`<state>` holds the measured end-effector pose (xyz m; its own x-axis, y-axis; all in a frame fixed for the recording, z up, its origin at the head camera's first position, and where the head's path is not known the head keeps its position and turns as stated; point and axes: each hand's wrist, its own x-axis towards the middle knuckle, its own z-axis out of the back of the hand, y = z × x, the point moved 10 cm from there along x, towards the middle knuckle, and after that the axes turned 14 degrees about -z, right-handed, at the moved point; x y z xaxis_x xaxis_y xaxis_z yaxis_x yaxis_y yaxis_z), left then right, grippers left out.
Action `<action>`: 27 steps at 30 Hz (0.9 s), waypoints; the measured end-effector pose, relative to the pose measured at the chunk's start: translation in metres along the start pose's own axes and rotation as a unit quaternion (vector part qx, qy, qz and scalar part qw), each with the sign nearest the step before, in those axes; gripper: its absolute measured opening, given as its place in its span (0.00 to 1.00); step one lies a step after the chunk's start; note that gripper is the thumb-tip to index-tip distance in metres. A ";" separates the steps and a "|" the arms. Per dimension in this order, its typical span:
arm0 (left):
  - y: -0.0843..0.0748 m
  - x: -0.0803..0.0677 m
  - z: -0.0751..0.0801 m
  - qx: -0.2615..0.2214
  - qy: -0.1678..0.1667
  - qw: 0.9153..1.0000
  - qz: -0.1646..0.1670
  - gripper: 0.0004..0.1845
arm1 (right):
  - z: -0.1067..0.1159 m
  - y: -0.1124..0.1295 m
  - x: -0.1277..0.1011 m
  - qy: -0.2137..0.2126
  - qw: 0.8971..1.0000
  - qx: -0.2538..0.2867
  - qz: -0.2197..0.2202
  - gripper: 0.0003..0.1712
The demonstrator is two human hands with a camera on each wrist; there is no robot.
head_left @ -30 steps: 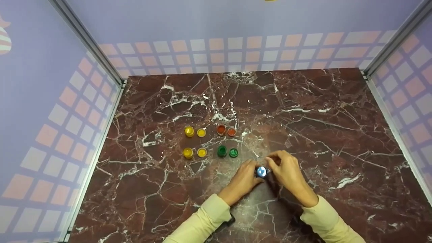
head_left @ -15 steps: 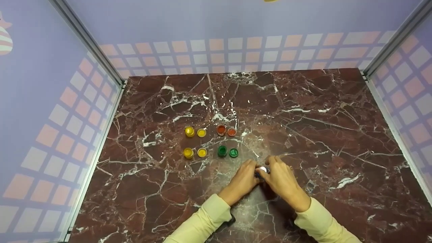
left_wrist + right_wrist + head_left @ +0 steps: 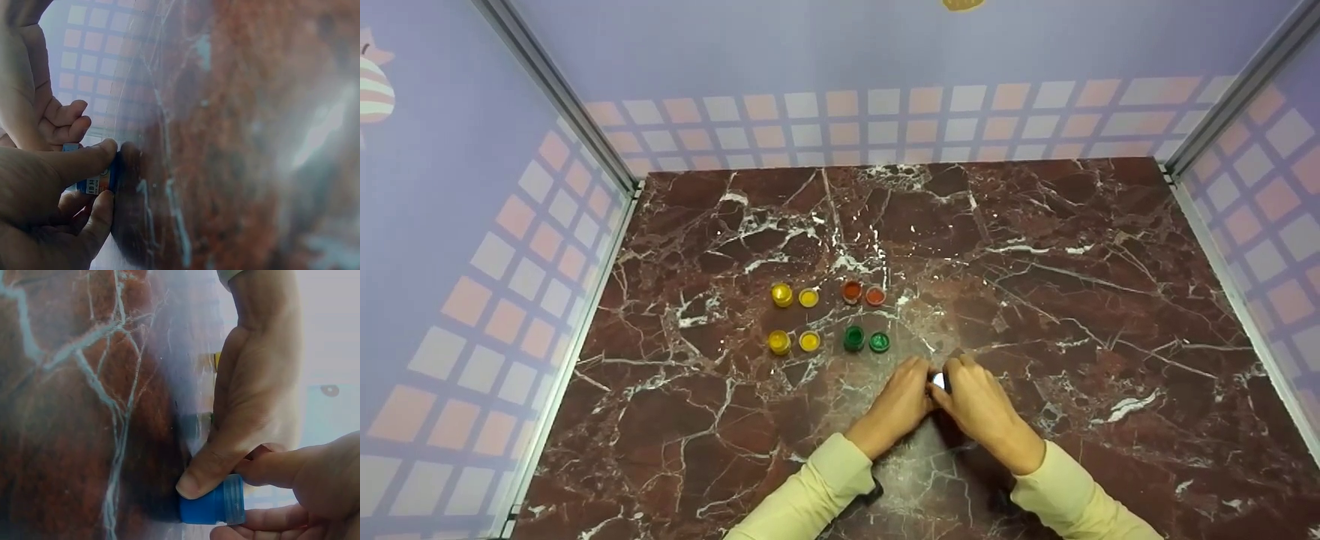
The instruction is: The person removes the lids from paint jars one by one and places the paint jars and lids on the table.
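Observation:
A small blue paint jar stands low over the marble table between both hands. My left hand grips its side; the left wrist view shows a printed label on the jar between thumb and finger. My right hand is at the jar's other side. In the right wrist view its thumb and fingers pinch around the clear, ridged lid. Ahead are a green paint jar and green-stained lid, both lying uncovered side by side.
Behind stand a red paint jar with its lid, and two yellow paint jars with lids to the left. Panel walls with a checked border enclose the marble table on three sides.
My right hand has come in from the right, closing onto the blue jar and covering more of its top. The left hand and the other jars have stayed in place.

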<state>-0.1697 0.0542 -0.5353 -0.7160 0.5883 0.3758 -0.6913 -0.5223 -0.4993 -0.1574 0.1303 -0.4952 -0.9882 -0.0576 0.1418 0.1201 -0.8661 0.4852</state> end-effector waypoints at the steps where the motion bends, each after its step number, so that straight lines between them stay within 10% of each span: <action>1: 0.000 0.000 0.000 0.000 0.001 1.000 0.000 0.16 | 0.000 0.001 0.000 0.000 1.000 0.000 0.007 0.15; 27: 0.006 -0.002 -0.003 -0.012 0.025 0.999 0.033 0.17 | -0.001 0.018 -0.005 0.028 0.981 -0.034 0.187 0.19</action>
<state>-0.1721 0.0521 -0.5408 -0.7533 0.5839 0.3028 -0.6404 -0.5459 -0.5403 -0.1504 0.1144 -0.4884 -0.8801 -0.4030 0.2511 0.4707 -0.8101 0.3495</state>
